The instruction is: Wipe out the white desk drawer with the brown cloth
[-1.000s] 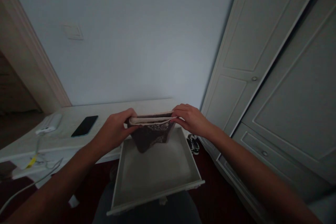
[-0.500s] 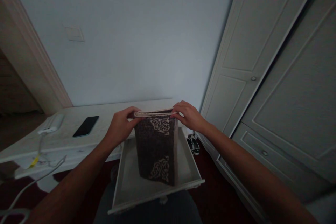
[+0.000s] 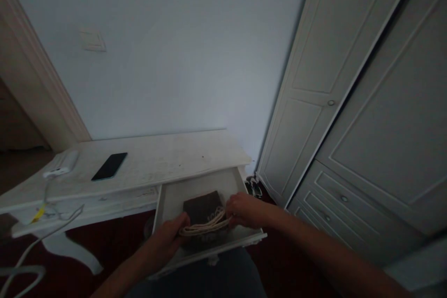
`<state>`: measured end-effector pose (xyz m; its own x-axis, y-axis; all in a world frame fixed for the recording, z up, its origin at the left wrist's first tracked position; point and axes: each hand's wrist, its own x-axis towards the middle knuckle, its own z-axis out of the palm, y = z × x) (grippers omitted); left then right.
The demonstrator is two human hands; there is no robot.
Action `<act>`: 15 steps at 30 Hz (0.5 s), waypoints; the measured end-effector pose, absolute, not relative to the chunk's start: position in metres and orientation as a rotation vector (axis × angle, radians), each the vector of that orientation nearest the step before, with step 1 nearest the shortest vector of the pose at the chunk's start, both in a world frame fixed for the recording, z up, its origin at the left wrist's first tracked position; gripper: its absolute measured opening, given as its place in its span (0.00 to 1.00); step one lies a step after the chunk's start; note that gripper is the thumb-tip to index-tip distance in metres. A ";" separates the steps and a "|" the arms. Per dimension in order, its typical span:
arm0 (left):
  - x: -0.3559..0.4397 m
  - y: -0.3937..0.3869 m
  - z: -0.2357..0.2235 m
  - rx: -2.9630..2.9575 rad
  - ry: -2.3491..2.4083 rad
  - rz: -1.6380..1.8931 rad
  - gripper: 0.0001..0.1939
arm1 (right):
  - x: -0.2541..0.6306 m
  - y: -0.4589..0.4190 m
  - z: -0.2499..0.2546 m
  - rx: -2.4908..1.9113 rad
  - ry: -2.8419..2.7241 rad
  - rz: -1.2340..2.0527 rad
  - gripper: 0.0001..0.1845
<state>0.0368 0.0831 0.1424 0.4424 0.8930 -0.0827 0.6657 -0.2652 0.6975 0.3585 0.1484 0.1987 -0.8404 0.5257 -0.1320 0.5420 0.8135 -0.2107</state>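
A dark brown patterned cloth [image 3: 202, 206] with a pale edge lies inside the open white drawer [image 3: 169, 205] of the desk. My left hand [image 3: 172, 233] grips the cloth's pale near edge at its left end. At the right end, my right hand [image 3: 244, 209] pinches the same edge. Both hands are down in the drawer, close to its front panel.
On the white desk [image 3: 157, 160] lie a black phone [image 3: 109, 166] and a white power bank [image 3: 61, 165] with a cable hanging off the left edge. A tall white wardrobe [image 3: 349, 102] with lower drawers stands right. Shoes [image 3: 254, 186] sit on the dark floor by it.
The cloth hung unfolded from both hands above the drawer; now both hands have come down and laid it in the drawer, still holding its edge.
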 end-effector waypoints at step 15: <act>0.063 0.172 0.076 1.916 1.828 0.334 0.18 | 0.317 0.222 0.119 1.451 2.593 -0.291 0.15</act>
<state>0.0630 0.1724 0.0757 0.0836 0.9864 -0.1415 0.8725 -0.0039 0.4886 0.3173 0.2217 0.1195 -0.5185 0.8238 -0.2289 0.8541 0.5117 -0.0930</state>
